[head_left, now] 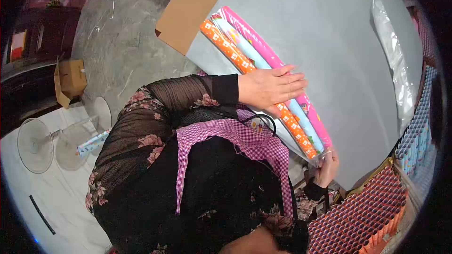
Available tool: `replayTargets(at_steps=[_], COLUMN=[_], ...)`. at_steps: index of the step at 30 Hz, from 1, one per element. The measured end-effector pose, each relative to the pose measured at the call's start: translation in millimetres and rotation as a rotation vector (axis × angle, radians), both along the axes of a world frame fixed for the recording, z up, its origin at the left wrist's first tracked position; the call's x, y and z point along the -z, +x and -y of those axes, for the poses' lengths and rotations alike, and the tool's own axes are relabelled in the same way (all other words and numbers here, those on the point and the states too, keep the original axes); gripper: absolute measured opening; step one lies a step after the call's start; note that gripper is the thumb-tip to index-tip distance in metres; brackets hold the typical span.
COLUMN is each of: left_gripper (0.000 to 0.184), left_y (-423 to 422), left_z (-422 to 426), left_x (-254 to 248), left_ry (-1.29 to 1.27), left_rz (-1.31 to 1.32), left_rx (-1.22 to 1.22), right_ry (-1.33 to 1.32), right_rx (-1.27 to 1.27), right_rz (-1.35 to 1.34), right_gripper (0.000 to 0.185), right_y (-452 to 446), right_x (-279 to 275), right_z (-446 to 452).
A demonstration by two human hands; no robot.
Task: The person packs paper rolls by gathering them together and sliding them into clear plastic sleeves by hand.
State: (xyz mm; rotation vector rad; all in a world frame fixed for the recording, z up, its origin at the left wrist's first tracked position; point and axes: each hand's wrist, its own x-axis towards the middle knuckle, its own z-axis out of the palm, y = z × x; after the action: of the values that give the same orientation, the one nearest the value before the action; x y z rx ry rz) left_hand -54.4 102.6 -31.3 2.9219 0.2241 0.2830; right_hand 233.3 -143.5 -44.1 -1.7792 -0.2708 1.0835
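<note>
Three patterned rolls that look like wrapping paper lie side by side on the grey table (358, 28): an orange roll (226, 46), a light blue roll (246, 46) and a pink roll (254, 37). Clear plastic covers them together. My left hand (270, 87) rests flat across the middle of the rolls, fingers stretched out. At their near right end, my right hand (328, 165) pinches the end of the clear plastic bag (320, 159); part of its grip is hidden.
Clear plastic sleeves (394, 59) lie along the table's right side. Brown cardboard (193, 11) covers its far left corner. Many stacked rolls (362, 209) stand at lower right. At left are a cardboard box (73, 81) on the floor and round translucent discs (35, 146) on a white surface.
</note>
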Motion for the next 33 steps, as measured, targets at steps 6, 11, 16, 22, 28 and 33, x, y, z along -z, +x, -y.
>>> replayTargets(at_steps=[6,11,16,22,28,33], left_gripper=[0.091,0.083,0.082,0.083,0.085,0.084], left_y=[-1.4,-0.3,-1.9,-3.3,-1.6,-0.6], left_z=[-0.2,-0.2,1.0,1.2,1.5,2.0], left_x=[0.5,-0.9,2.0,0.1,0.9,6.6], left_ry=[0.037,0.07,0.071,0.084,0.103,0.107], left_rz=[0.007,-0.012,0.018,0.02,-0.003,0.008], left_rx=[0.017,0.022,0.023,0.033,0.049,0.069], right_ry=[-0.019,-0.048,-0.09,-0.125,-0.073,0.128], right_rx=[0.062,0.156,0.263,0.267,0.253,0.159], right_rz=[-0.109,-0.35,-0.601,-0.673,-0.703,-0.751], right_gripper=[0.022,0.012,0.007,0.007,0.014,0.02], right_y=[-14.5,4.9,21.4,11.7,7.8,14.4], right_x=[-14.8,0.1,15.4,1.0,-0.9,18.4], right_z=[-14.9,-9.2,1.7,-10.6,-15.3,1.4])
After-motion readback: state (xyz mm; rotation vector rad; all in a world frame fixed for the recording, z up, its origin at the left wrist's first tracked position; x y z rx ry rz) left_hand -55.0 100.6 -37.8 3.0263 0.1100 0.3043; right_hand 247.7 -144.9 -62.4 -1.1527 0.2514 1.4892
